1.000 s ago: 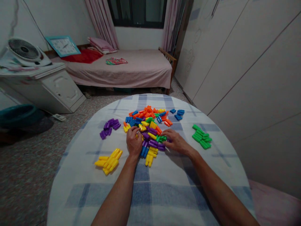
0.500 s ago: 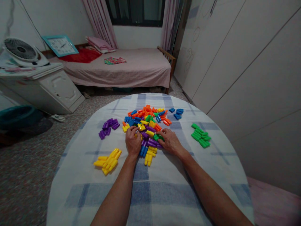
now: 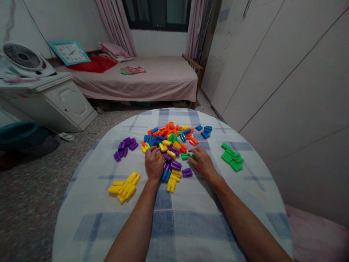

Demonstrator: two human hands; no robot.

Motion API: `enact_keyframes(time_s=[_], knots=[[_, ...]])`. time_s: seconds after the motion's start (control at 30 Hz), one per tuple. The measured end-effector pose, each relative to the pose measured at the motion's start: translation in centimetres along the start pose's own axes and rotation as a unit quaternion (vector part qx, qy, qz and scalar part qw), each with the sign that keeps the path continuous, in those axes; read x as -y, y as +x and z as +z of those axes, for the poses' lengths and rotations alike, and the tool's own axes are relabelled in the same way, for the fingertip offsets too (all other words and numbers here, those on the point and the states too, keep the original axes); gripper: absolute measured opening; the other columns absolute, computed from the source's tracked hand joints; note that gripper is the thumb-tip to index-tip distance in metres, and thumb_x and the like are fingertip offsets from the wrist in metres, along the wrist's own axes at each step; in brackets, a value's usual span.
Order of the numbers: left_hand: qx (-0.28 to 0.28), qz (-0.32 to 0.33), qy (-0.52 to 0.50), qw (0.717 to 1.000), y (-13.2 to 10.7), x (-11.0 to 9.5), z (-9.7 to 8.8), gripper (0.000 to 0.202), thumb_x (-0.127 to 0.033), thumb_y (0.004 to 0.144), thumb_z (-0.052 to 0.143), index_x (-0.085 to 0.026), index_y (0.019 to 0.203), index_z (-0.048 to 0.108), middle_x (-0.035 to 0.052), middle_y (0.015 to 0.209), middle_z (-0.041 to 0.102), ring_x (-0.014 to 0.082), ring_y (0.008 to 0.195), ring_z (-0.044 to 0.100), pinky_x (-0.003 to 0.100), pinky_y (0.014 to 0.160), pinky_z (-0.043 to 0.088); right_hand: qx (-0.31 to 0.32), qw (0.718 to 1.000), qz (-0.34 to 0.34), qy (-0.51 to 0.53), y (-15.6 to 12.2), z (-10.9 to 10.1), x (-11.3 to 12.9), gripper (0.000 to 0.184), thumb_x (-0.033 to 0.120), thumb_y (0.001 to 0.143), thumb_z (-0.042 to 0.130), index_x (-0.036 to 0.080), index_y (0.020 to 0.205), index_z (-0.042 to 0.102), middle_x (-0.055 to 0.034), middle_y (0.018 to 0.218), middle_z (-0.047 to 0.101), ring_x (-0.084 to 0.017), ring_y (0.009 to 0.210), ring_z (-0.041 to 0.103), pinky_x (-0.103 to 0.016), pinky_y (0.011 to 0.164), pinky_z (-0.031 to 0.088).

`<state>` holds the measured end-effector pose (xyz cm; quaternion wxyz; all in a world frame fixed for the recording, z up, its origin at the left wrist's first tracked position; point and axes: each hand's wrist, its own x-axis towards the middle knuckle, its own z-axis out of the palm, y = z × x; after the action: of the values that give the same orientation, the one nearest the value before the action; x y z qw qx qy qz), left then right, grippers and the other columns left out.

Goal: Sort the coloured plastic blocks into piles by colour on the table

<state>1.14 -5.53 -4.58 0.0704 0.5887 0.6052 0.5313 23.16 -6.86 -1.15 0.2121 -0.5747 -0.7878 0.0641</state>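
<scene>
Right hand (image 3: pixel 201 162): at the right side of the mixed pile (image 3: pixel 173 149), fingers bent and a little apart, curved over a green piece (image 3: pixel 194 157) mostly hidden by them. Pinched or only touched – cannot tell.
Green block (image 3: pixel 185 156): on the pile's right edge, just beside the right fingertips.
Left hand (image 3: pixel 154 163): at the pile's left edge, fingers curled in, a scrap of yellow showing by the thumb; whether gripped, cannot tell.
Good handling: my judgement – take the green block by its long sides, thumb against fingers, and slide it rightward before lifting, so neighbours don't roll. Left hand best kept light, steadying.
In the way: purple block (image 3: pixel 187 172) lies loose just nearer than the right fingertips; a low wrist could knock it. Yellow block (image 3: pixel 171 155) sits near the green block's left end.
Colour groups: purple group (image 3: pixel 125 148) and yellow group (image 3: pixel 127 187) to the left; green group (image 3: pixel 231 157) to the right; blue group (image 3: pixel 205 132) beyond the right hand.
Far side of pile: orange pieces (image 3: pixel 169 128), heaped and overlapping.
Surface (image 3: pixel 163 222): round, draped in blue-and-white check.
Room beyond: bed (image 3: pixel 163 80), fan (image 3: pixel 25 56) on a cabinet (image 3: pixel 68 103), well apart from the work.
</scene>
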Motion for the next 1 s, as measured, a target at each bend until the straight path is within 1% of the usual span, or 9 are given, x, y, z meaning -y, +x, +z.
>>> enact_keyframes(time_s=[0.17,0.27,0.37,0.47,0.6,0.7,0.8,0.87,1.0], knots=[[-0.005,0.009,0.003,1.0,0.0,0.1,0.0,0.024,-0.014,0.08,0.048,-0.017,0.093,0.067,0.0083,0.103,0.059,0.0203,0.103,0.057,0.036,0.093,0.048,0.006,1.0,-0.016,-0.026,0.2,1.3,0.8,0.021,0.027,0.086,0.063,0.017,0.104,0.063,-0.0094,0.101,0.059,-0.023,0.097,0.052,-0.034,0.086,0.043],[-0.004,0.009,0.002,1.0,0.0,0.1,0.0,0.024,-0.014,0.08,0.048,-0.018,0.093,0.068,0.008,0.104,0.059,0.02,0.103,0.057,0.036,0.093,0.048,-0.007,0.999,-0.02,-0.036,0.4,1.3,0.1,0.012,0.025,0.086,0.062,0.017,0.095,0.063,-0.0072,0.097,0.059,-0.021,0.094,0.053,-0.032,0.084,0.044],[-0.006,0.007,0.001,1.0,0.0,0.0,-0.1,0.024,-0.014,0.08,0.048,-0.018,0.093,0.068,0.008,0.103,0.059,0.0206,0.103,0.057,0.037,0.094,0.047,-0.039,0.997,0.013,-0.066,0.5,-0.4,-2.6,0.009,0.022,0.085,0.06,0.017,0.092,0.062,-0.008,0.095,0.059,-0.022,0.092,0.053,-0.034,0.082,0.044],[-0.009,0.006,0.002,1.0,0.0,-0.1,-0.1,0.024,-0.014,0.08,0.048,-0.016,0.093,0.068,0.0091,0.102,0.06,0.0214,0.103,0.057,0.038,0.094,0.047,-0.073,0.983,0.095,-0.14,0.1,-3.1,-6.2,0.015,0.025,0.083,0.062,0.013,0.092,0.064,-0.0117,0.094,0.059,-0.025,0.09,0.053,-0.036,0.08,0.043],[-0.005,0.001,-0.002,1.0,0.0,-0.1,-0.1,0.025,-0.013,0.079,0.047,-0.016,0.093,0.068,0.0091,0.103,0.06,0.021,0.103,0.057,0.037,0.092,0.048,-0.048,0.963,0.164,-0.206,-0.9,-5.3,-9.3,0.022,0.03,0.084,0.061,0.013,0.097,0.067,-0.0129,0.097,0.06,-0.025,0.09,0.054,-0.035,0.076,0.041],[-0.004,0.001,0.0,1.0,0.0,0.0,0.0,0.025,-0.013,0.079,0.047,-0.017,0.094,0.068,0.0088,0.103,0.06,0.0207,0.103,0.057,0.037,0.092,0.049,-0.05,0.956,0.179,-0.226,-1.5,-5.1,-9.7,0.031,0.035,0.083,0.062,0.018,0.109,0.067,-0.0141,0.113,0.059,-0.029,0.102,0.052,-0.04,0.083,0.039],[-0.005,0.001,0.001,1.0,0.0,0.0,0.0,0.025,-0.013,0.079,0.048,-0.017,0.093,0.068,0.0089,0.103,0.06,0.0208,0.102,0.057,0.037,0.093,0.049,-0.068,0.959,0.155,-0.227,-1.7,-3.9,-9.7,0.04,0.039,0.085,0.059,0.025,0.123,0.062,-0.0127,0.133,0.051,-0.033,0.118,0.044,-0.048,0.093,0.034],[-0.004,-0.001,-0.001,1.0,0.0,0.0,0.0,0.024,-0.014,0.08,0.048,-0.017,0.093,0.068,0.0087,0.103,0.059,0.0206,0.102,0.057,0.037,0.093,0.049,-0.061,0.962,0.148,-0.222,-1.6,-3.2,-9.8,0.037,0.041,0.088,0.054,0.028,0.122,0.063,-0.0116,0.136,0.049,-0.032,0.121,0.042,-0.05,0.096,0.032],[0.002,-0.005,-0.003,1.0,0.0,0.1,0.0,0.025,-0.013,0.079,0.048,-0.018,0.094,0.068,0.0083,0.104,0.059,0.0203,0.103,0.057,0.037,0.093,0.048,-0.039,0.962,0.167,-0.214,-1.3,-3.0,-9.8,0.034,0.039,0.091,0.048,0.024,0.115,0.066,-0.0107,0.133,0.052,-0.028,0.117,0.047,-0.042,0.092,0.037]])
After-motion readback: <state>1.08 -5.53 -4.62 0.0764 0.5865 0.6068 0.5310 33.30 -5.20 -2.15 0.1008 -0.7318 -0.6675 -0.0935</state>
